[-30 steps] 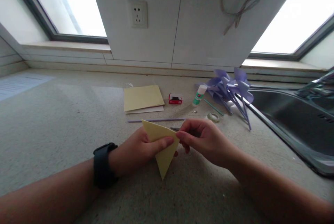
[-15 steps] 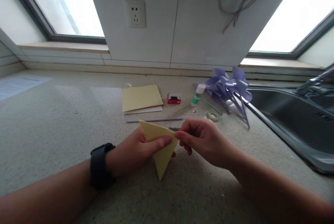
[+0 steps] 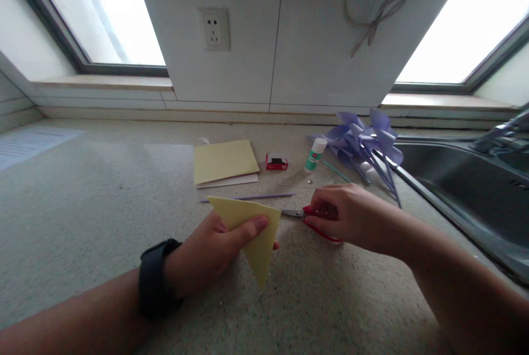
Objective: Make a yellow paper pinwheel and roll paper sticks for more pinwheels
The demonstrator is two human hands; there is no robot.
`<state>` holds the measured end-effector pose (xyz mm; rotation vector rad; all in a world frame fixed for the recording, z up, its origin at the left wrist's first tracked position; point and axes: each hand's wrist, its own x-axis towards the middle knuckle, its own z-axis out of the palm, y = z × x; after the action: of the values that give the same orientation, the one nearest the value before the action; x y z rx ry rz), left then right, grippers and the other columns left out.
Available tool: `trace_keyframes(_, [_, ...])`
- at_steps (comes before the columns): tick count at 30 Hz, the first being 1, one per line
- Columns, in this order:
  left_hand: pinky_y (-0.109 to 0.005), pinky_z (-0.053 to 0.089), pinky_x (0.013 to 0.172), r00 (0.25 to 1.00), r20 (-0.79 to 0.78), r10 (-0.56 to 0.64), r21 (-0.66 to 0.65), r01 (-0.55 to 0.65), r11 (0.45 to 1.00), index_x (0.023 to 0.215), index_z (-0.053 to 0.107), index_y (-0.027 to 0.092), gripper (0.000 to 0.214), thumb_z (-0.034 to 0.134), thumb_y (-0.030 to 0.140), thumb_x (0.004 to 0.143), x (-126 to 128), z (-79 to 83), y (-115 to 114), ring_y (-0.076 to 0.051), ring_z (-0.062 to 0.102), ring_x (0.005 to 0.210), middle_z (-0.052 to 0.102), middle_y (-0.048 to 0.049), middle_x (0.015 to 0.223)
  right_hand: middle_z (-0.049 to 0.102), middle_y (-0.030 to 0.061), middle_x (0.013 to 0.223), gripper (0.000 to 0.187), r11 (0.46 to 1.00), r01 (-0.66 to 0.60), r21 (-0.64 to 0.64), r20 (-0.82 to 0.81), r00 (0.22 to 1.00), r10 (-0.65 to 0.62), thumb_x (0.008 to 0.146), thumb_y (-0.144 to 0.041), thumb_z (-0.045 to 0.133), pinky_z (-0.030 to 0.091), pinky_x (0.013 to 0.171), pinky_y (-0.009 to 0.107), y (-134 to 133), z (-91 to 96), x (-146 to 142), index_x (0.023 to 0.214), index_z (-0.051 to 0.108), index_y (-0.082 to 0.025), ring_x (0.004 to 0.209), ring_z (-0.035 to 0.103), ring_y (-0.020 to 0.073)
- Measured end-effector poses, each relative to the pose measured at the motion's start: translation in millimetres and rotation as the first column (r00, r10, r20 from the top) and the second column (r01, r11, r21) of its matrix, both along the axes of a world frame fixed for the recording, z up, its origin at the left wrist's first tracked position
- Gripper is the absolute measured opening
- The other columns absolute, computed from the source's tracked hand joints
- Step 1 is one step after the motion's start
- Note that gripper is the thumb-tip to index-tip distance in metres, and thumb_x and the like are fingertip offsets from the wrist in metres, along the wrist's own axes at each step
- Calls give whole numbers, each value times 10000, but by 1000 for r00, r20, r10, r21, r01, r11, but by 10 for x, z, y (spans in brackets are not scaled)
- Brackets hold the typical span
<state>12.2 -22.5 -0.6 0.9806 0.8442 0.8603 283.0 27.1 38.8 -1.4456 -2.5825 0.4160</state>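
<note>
My left hand (image 3: 225,242) pinches a folded yellow triangle of paper (image 3: 256,234), thumb on the near face and the other fingers behind it. One corner of the paper points down toward the counter. My right hand (image 3: 349,217) is closed on red-handled scissors (image 3: 316,217). Their grey blades point left and end close to the paper's right corner; whether they touch it I cannot tell. Behind the paper a thin purple stick (image 3: 264,197) lies on the counter, partly hidden by it.
Yellow sheets (image 3: 225,161), a small red box (image 3: 276,162), a glue stick (image 3: 316,155) and a teal stick (image 3: 336,171) lie farther back. Purple paper pinwheels (image 3: 361,140) rest beside the steel sink (image 3: 446,178) at right. A printed sheet (image 3: 35,143) is at far left.
My right hand has let go of the paper's corner and moved right, and now grips the scissors. The left hand still holds the paper, turned slightly.
</note>
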Motion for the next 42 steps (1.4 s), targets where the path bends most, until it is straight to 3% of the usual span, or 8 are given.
trace_keyframes(4, [-293, 590, 728, 999, -41, 6, 17, -5, 1000, 988, 748, 167, 391, 769, 520, 821, -11, -32, 8, -202, 746, 797, 798, -81, 895, 673, 29, 760, 155, 999, -38, -3, 19, 999, 38, 830, -367, 707, 363, 571, 294, -3, 11, 42, 854, 682, -216, 642, 565, 154])
trace_keyframes(12, [-210, 509, 498, 994, -107, 1, 139, 14, 990, 939, 740, 143, 373, 684, 509, 897, -28, -59, 37, -147, 679, 638, 783, -98, 878, 709, 79, 896, 177, 996, -61, -72, 90, 994, 67, 878, -354, 644, 456, 698, 333, 31, -6, 167, 930, 722, -203, 781, 635, 201])
trace_keyframes(18, [-236, 541, 445, 997, -76, 17, 131, -7, 991, 962, 697, 124, 385, 716, 497, 868, -23, -9, 42, -146, 657, 551, 757, -97, 853, 695, 56, 736, 148, 1000, -10, 28, 112, 994, 7, 839, -349, 666, 395, 602, 321, 45, -16, 158, 827, 720, -212, 650, 602, 181])
trace_keyframes(22, [-282, 605, 519, 993, -79, 84, 146, -72, 987, 998, 702, 121, 414, 761, 493, 826, -16, 9, 41, -181, 701, 637, 760, -114, 953, 720, 43, 794, 240, 995, 95, -30, -153, 983, -99, 849, -428, 668, 440, 591, 300, 28, 4, 89, 976, 705, -228, 664, 635, 170])
trace_keyframes(25, [-286, 613, 559, 988, -87, 129, 136, -116, 984, 989, 717, 115, 434, 773, 505, 808, -9, 15, 38, -184, 709, 641, 765, -119, 960, 716, 41, 844, 248, 980, 74, -187, -462, 873, -154, 835, -404, 685, 489, 587, 280, -10, -8, 3, 1014, 673, -233, 706, 654, 169])
trace_keyframes(28, [-296, 619, 606, 976, -143, 161, 136, -142, 980, 950, 727, 107, 444, 755, 530, 817, -1, 21, 28, -184, 714, 619, 771, -113, 891, 670, 24, 787, 258, 953, 36, -299, -608, 763, -220, 827, -435, 708, 476, 529, 255, -76, -13, -88, 973, 648, -231, 658, 625, 153])
trace_keyframes(34, [-292, 624, 611, 964, -177, 198, 162, -170, 972, 967, 731, 123, 430, 742, 528, 823, 20, 76, -10, -187, 729, 622, 785, -96, 876, 544, -41, 620, 350, 998, -25, -53, -389, 921, 2, 755, -445, 802, 371, 482, 231, -205, 32, -213, 782, 548, -206, 538, 446, 96])
trace_keyframes(42, [-282, 634, 630, 957, -212, 197, 163, -164, 973, 955, 716, 139, 365, 733, 485, 839, 26, 125, -25, -195, 747, 644, 785, -75, 823, 504, -59, 592, 361, 992, -93, 82, -320, 940, 115, 817, -470, 741, 329, 458, 227, -220, -13, -247, 762, 490, -216, 496, 402, 84])
